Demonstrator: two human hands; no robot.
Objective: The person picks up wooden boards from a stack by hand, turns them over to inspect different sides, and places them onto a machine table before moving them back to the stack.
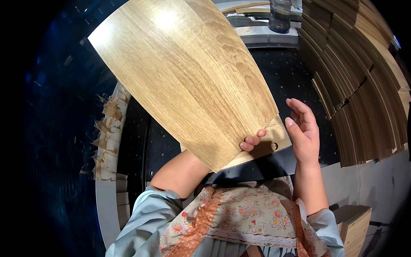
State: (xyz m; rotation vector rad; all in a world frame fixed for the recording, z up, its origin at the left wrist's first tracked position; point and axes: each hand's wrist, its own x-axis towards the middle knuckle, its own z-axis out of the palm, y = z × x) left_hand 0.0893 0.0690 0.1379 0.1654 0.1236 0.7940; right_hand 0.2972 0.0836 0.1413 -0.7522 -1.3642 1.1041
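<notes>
left hand [250, 143] fingers clenched on near right corner of the thin pale oak-grain veneer sheet [184, 73] | sheet lifted over the black table [295, 81], long axis running far-left | right hand [305, 130] released, just right of that corner, not touching

No packages, labels, signs or screens can be seen here

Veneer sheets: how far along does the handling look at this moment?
Looks done: a large fanned stack of veneer sheets lies on the right, and wood scraps are heaped on the left. In hand: the left hand lifts one veneer sheet, fingers curled over its lower edge; the right hand is open beside it. Left: another sheet lies underneath on the dark table.
</notes>
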